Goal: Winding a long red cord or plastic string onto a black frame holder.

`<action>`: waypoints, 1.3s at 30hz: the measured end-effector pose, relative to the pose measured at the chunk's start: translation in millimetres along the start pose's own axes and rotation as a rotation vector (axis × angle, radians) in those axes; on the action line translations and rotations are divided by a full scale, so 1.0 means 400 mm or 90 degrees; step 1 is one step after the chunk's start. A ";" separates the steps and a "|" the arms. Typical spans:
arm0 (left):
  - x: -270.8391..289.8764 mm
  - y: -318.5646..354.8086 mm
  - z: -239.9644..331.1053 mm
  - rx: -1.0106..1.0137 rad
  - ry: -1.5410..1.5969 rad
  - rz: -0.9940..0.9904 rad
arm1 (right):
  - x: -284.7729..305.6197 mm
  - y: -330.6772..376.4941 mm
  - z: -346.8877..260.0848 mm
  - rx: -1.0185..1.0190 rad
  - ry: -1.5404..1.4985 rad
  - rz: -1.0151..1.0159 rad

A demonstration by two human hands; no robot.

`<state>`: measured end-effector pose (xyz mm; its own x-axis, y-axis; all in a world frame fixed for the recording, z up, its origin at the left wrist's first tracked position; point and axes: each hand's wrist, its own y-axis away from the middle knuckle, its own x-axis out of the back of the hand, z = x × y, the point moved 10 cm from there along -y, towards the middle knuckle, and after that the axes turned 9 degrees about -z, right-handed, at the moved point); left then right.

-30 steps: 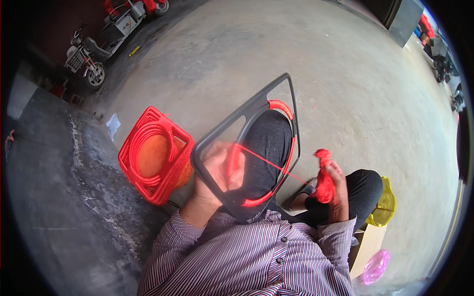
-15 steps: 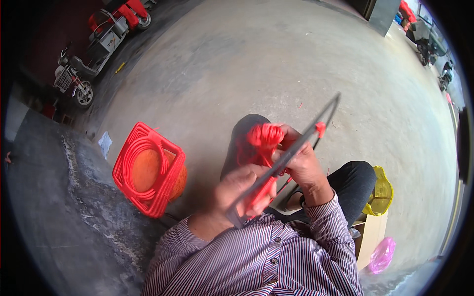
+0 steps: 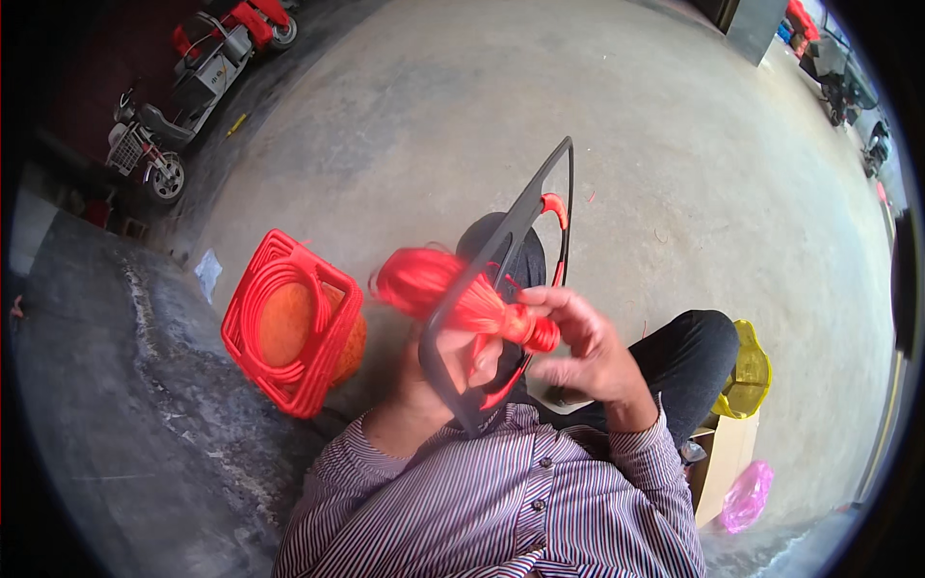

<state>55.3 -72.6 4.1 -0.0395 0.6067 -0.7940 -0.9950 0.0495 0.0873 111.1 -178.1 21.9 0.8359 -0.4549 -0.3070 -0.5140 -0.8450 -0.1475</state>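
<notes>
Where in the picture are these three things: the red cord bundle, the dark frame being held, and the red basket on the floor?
red cord bundle (image 3: 453, 289), head view, on its thick wound middle.
dark frame (image 3: 515, 231), head view, on its upper left bar.
red basket (image 3: 252, 349), head view, on its near left rim.

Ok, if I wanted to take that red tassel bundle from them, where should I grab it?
Probably the loose fluffy end of the red tassel bundle, coming from the person's left. The bound, narrow end is already pinched by the right hand, and the dark frame stands edge-on just behind it, leaving the left side open.
</notes>
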 end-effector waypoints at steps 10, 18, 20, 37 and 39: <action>-0.010 0.002 0.037 -0.049 -0.068 -0.048 | 0.225 0.074 -0.086 0.319 -0.416 0.263; 0.073 0.021 0.078 -0.098 -0.057 -0.069 | 0.351 0.165 0.060 0.292 -0.588 0.215; 0.082 0.027 0.088 -0.097 -0.040 -0.057 | 0.350 0.199 0.164 0.118 -0.404 0.335; -0.058 0.014 0.019 0.023 -0.106 -0.097 | 0.199 0.037 0.094 -0.079 0.088 0.313; -0.094 0.019 -0.023 0.065 -0.038 -0.141 | 0.102 -0.050 0.011 0.035 -0.203 0.177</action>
<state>48.3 -102.3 29.1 0.1873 0.6174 -0.7640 -0.9641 0.2644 -0.0227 154.5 -178.4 8.2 0.5670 -0.5468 -0.6161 -0.7283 -0.6822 -0.0649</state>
